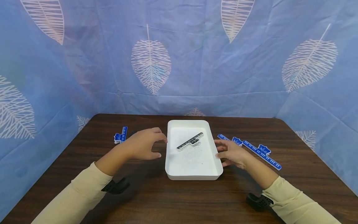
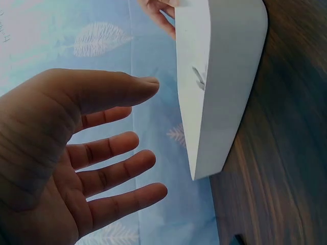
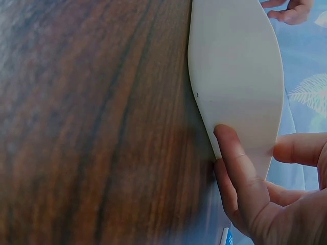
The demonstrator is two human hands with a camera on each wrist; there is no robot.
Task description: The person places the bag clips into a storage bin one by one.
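While the tray [image 1: 193,170] sits flat on the table [image 1: 179,202], a black clip [image 1: 188,143] lies slantwise inside it, its far end toward the right. The right hand [image 1: 232,152] pinches the tray's right wall, thumb at the rim and fingers against the outside. The left hand [image 1: 145,143] is open beside the left wall, its thumb and fingers apart — seemingly without contact.

With a hold on one side only, raising the tray could tip it and send the loose clip sliding left; a push to the right could shove the two blue clips by the right hand, one partly behind it [image 1: 223,137], one farther right [image 1: 262,153]. A third blue clip [image 1: 124,134] lies near the left wrist.

The table is dark wood grain, and blue cloth [image 1: 190,68] with pale leaf prints hangs beyond its far edge and at both sides.
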